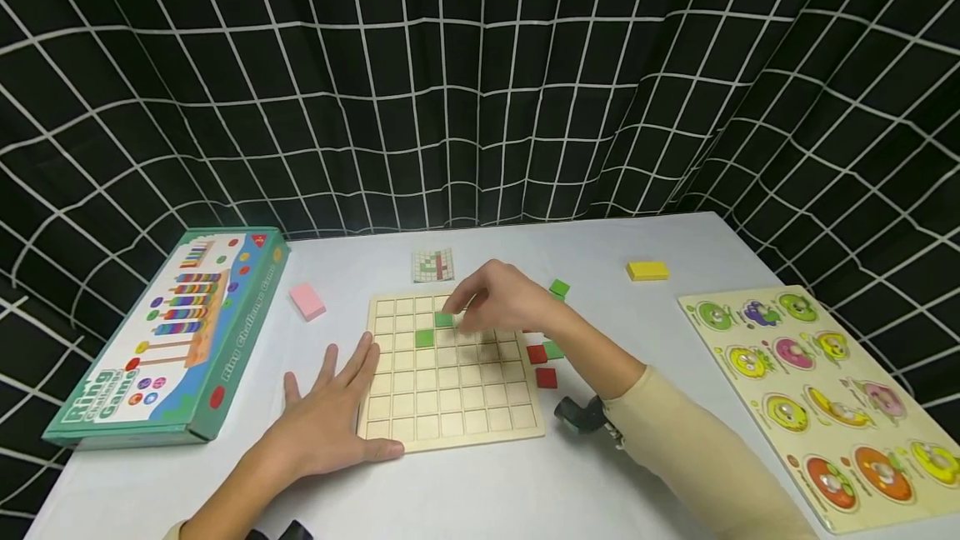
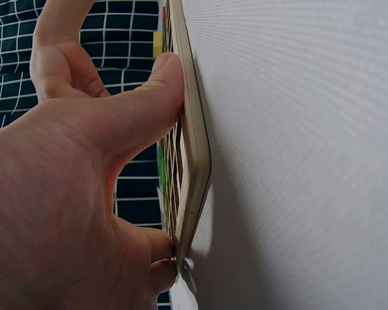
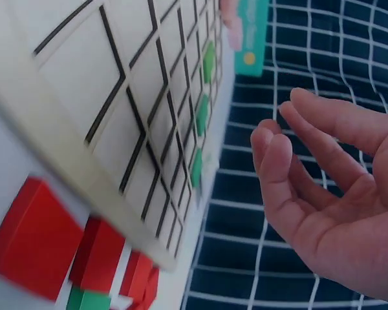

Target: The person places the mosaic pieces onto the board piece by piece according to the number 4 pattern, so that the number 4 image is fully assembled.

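The wooden grid board point(image 1: 450, 373) lies flat on the white worktop point(image 1: 480, 473), in front of the person and between the two hands. Green square tiles point(image 1: 433, 329) sit in cells near its far left part; the right wrist view shows three of them in a diagonal line. The left hand point(image 1: 330, 415) lies flat on the worktop against the board's near left corner, fingers spread and straight; the left wrist view shows the thumb point(image 2: 149, 103) pressed against the board's edge. The right hand point(image 1: 498, 298) hovers over the far part of the board, just beside the green tiles, its fingers loosely bent and holding nothing, as the right wrist view shows. Red tiles point(image 1: 542, 365) and more green tiles point(image 1: 558, 288) lie loose on the worktop just right of the board. A boxed ring game point(image 1: 172, 336) lies at the left, a pink block point(image 1: 307, 301) beside it, a small pattern card point(image 1: 432, 265) beyond the board, a yellow block point(image 1: 647, 271) further right, and a fruit peg puzzle point(image 1: 825, 398) at the far right.
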Tool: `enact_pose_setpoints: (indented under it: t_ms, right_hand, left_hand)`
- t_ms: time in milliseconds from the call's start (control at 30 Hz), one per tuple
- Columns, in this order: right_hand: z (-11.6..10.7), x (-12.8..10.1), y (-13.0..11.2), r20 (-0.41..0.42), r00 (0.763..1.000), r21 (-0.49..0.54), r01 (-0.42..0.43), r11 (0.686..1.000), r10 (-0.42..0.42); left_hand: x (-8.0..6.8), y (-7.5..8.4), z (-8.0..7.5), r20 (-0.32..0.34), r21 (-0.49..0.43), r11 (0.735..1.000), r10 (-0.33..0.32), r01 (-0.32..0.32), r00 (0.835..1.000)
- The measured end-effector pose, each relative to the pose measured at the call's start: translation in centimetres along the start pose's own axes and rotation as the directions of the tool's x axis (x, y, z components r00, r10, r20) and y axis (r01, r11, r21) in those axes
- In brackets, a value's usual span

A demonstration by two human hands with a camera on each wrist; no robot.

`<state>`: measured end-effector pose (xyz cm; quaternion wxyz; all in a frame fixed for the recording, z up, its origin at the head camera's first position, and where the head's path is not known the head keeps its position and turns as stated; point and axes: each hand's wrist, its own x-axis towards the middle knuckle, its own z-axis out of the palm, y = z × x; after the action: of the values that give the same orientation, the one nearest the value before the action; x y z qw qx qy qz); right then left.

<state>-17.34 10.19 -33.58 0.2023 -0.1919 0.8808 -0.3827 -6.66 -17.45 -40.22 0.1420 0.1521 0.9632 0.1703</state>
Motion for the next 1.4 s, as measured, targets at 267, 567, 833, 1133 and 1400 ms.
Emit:
enact_pose_setpoints:
  t_ms: [267, 567, 833, 1133, 1400]
  right_hand:
    - [-1.7, -1.6, 1.5, -0.012, 0.999, 0.021, 0.035, 0.999, -0.035]
    - [-3.6, -3.5, 4.5, 0.024, 0.998, 0.034, 0.051, 0.998, -0.052]
    - [-5.5, -5.0, 7.3, 0.088, 0.994, 0.058, 0.062, 0.996, -0.067]
    - [-7.1, -5.4, 10.1, 0.133, 0.989, 0.053, 0.060, 0.997, -0.067]
    - [-7.4, -5.3, 11.1, 0.145, 0.989, 0.040, -0.011, 0.999, 0.005]
  left_hand:
    - [-0.3, -0.5, -0.1, -0.020, 0.000, 1.000, -0.002, 0.002, 1.000]
    - [-0.3, -0.3, -0.2, -0.014, -0.005, 1.000, 0.001, -0.001, 1.000]
    - [-0.1, -0.1, -0.2, -0.015, 0.001, 1.000, 0.004, -0.004, 1.000]
    - [0.0, -0.2, 0.0, -0.009, -0.025, 1.000, 0.004, -0.004, 1.000]
    - [0.1, -0.1, 0.0, -0.011, -0.010, 1.000, 0.003, -0.004, 1.000]
